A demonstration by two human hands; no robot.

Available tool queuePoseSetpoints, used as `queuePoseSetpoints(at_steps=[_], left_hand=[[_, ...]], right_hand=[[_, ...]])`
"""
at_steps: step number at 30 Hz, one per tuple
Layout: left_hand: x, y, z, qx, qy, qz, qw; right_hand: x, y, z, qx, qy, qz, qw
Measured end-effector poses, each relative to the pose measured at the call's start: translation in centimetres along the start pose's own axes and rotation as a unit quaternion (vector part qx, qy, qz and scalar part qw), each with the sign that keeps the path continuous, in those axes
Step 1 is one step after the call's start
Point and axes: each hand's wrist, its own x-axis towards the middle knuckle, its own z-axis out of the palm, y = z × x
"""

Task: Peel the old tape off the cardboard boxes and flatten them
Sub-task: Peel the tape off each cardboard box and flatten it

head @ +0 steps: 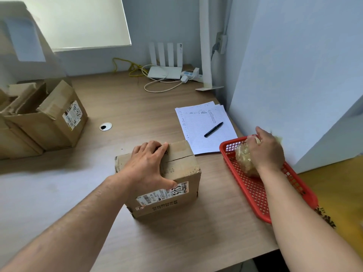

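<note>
Small brown box (176, 173) just left of the red basket (253, 195), prob light & stiff w/ dented corners, label on the near face, top seam seemingly bare of tape. Best grabbed at the top flaps along that seam to pop open & fold flat. Left hand (147, 163) spread wide, pressing on the box top, thumb down by the label. Right hand (265, 150) inside the basket on a crumpled tape wad (243, 160), soft & sticky imo; can't tell if pinching or just touching w/ fingers hidden.
</note>
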Motion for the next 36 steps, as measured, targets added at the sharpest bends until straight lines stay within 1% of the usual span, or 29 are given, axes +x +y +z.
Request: queuePoseSetpoints(at_steps=[1,2,3,5,7,9,10,12,19,23,24,26,28,29,34,36], left_hand=[[-0.2,-0.2,0.0,0.000,-0.003,0.001,1.000],[-0.5,-0.4,0.0,0.000,-0.006,0.002,1.000],[-0.8,-0.6,0.0,-0.002,-0.008,0.004,1.000],[-1.4,-1.1,0.0,-0.002,-0.008,0.011,1.000],[-2.2,-1.6,-0.1,0.004,-0.006,0.020,1.000],[-3.2,-2.3,-0.2,0.011,0.000,0.022,1.000],[-3.8,-2.7,-0.3,0.014,0.003,0.020,1.000],[-5.1,-3.9,-0.6,0.020,0.005,0.012,1.000],[-10.1,-7.8,-1.5,0.012,0.028,-0.033,0.999],[-13.8,-10.9,-1.9,0.004,0.058,-0.118,0.991],[-14.8,-11.7,-1.7,-0.019,0.063,-0.141,0.988],[-16.4,-12.6,-1.3,-0.123,0.068,-0.172,0.975],[-17.3,-12.8,-0.6,-0.235,0.076,-0.173,0.953],[-17.5,-12.8,-0.2,-0.271,0.083,-0.173,0.943],[-17.7,-12.4,1.1,-0.392,0.108,-0.200,0.891],[-17.8,-12.7,1.2,-0.407,0.116,-0.207,0.882]], right_hand=[[-0.6,-0.8,-0.2,0.035,0.012,-0.019,0.999],[-1.2,-1.8,-0.2,0.067,0.007,-0.029,0.997],[-2.0,-3.0,-0.1,0.104,-0.015,-0.030,0.994],[-4.3,-5.8,0.4,0.191,-0.102,-0.024,0.976],[-7.2,-9.0,1.3,0.261,-0.215,-0.033,0.940],[-10.4,-11.7,2.4,0.286,-0.312,-0.051,0.904],[-11.8,-12.9,3.0,0.289,-0.347,-0.055,0.891],[-14.1,-14.7,4.2,0.278,-0.388,-0.064,0.876],[-17.7,-18.4,6.1,0.229,-0.405,-0.095,0.880],[-18.7,-19.1,6.6,0.236,-0.416,-0.063,0.876],[-18.9,-19.1,6.8,0.239,-0.420,-0.050,0.874],[-19.7,-19.0,7.2,0.244,-0.430,-0.026,0.869],[-20.9,-18.6,7.8,0.250,-0.438,-0.009,0.863],[-21.4,-18.4,8.0,0.254,-0.440,-0.002,0.861],[-22.1,-17.5,8.3,0.280,-0.437,0.015,0.855],[-22.1,-17.7,8.4,0.285,-0.435,0.011,0.854]])
